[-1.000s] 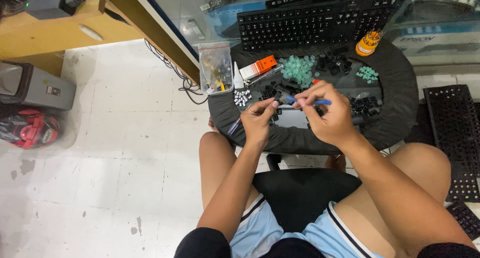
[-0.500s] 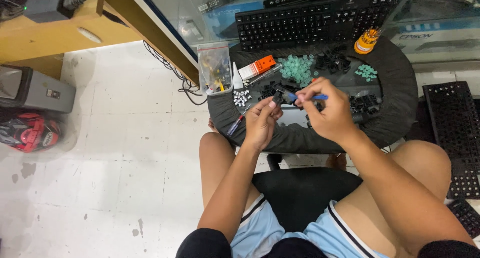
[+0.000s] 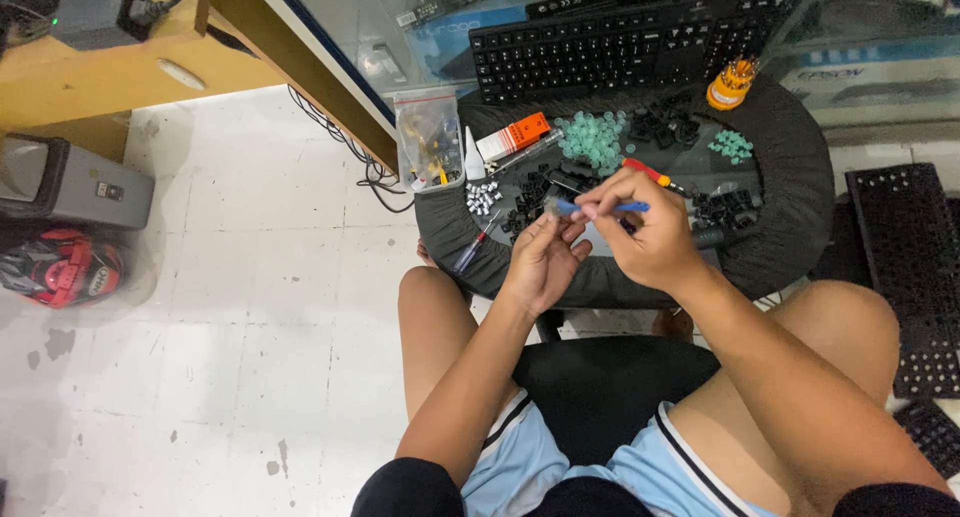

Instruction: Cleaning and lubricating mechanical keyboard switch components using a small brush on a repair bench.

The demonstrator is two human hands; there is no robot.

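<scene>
Both hands meet over the round black bench (image 3: 790, 227).

My right hand (image 3: 650, 242) has its grip closed on a thin blue-handled tool (image 3: 600, 207), tip pointing toward my left hand (image 3: 540, 262), whose fingers pinch narrowly around something small (too tiny to make out). Just beyond my grip lie black keycaps (image 3: 530, 192) and pale green rubber domes (image 3: 592, 140); a black keyboard (image 3: 620, 47) sits farther off.

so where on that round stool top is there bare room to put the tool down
Bare grey strip on the round black stool top, between the small green dome cluster and black keycap pile. Crowded: centre-left, around the large green dome pile, both hands and blue-handled tool.
</scene>
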